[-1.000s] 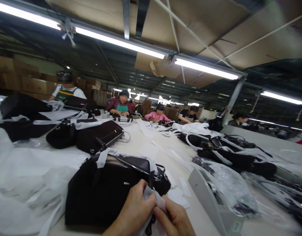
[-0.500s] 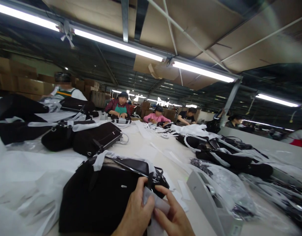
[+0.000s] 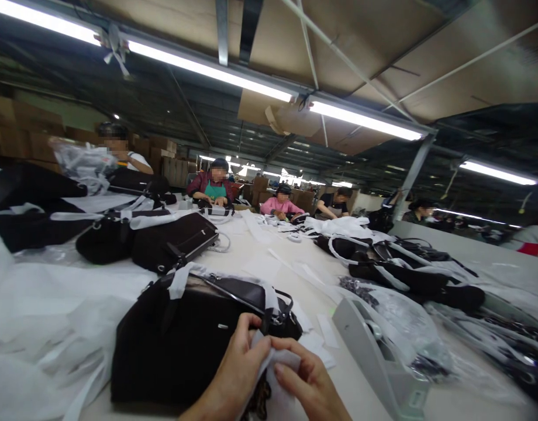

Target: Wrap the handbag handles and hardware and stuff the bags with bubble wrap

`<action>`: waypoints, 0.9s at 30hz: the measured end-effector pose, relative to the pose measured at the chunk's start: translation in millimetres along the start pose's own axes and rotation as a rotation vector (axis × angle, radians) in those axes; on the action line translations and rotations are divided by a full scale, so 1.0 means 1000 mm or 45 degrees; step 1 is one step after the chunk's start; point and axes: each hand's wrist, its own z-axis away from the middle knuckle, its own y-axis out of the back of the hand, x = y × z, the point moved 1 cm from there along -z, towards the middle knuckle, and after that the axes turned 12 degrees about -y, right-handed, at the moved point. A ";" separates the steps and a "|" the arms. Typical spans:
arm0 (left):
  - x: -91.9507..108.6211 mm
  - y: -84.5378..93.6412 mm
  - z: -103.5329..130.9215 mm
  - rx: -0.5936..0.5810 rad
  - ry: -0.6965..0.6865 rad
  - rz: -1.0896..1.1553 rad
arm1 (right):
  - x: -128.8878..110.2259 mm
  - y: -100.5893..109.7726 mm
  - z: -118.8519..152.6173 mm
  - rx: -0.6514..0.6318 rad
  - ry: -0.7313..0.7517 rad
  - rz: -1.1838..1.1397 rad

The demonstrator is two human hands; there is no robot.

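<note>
A black handbag [image 3: 176, 345] stands on the white table in front of me, its handles wrapped in white paper strips. At its right front, my left hand [image 3: 240, 362] pinches a piece of white tissue paper [image 3: 280, 374] between thumb and fingers. My right hand [image 3: 308, 374] grips the same paper from the other side, its fingertips close to the left ones. A dark strap or chain, partly hidden, hangs beneath the paper between my hands. The bag's metal ring and small black strap lie just beyond my fingertips.
Right of my hands stands a grey tape dispenser [image 3: 374, 356], beside a clear plastic bag [image 3: 404, 321]. More black handbags [image 3: 176, 240] lie at the left and right. White wrapping sheets [image 3: 45, 327] cover the left side. Several people work across the table [image 3: 260, 269].
My hands have drawn closer together on the tissue paper, which has shifted and crumpled. The dark strap or chain below it has come into view. A co-worker at the left has raised clear plastic.
</note>
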 end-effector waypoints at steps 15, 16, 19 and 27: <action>0.002 -0.009 0.000 0.149 -0.016 -0.088 | 0.012 -0.002 -0.004 0.171 -0.062 0.057; 0.004 -0.007 0.002 0.126 0.065 0.015 | 0.011 0.000 -0.004 0.161 -0.045 0.038; 0.010 -0.003 0.010 -0.008 0.335 0.253 | 0.008 0.003 -0.004 0.202 0.008 0.045; 0.000 -0.016 -0.002 0.102 0.054 0.073 | 0.005 0.003 0.007 0.305 -0.036 0.049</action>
